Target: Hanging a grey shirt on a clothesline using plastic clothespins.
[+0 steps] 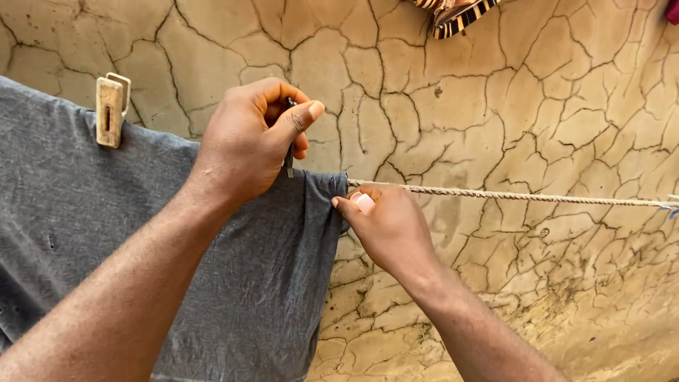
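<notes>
A grey cloth [269, 283] hangs over a rope line [509, 196] that runs to the right. My left hand [247, 141] is above the cloth's top edge, fingers pinched on a dark clothes peg [290, 159] that points down at the line. My right hand [389, 226] grips the cloth's right corner at the rope, thumb pressed on the hem. A pale wooden peg [110, 110] clamps the cloth to the line at the far left.
A cracked mud wall [537, 106] fills the background close behind the line. A striped fabric [456, 14] hangs at the top edge, and a bit of red cloth [672, 10] shows at the top right corner.
</notes>
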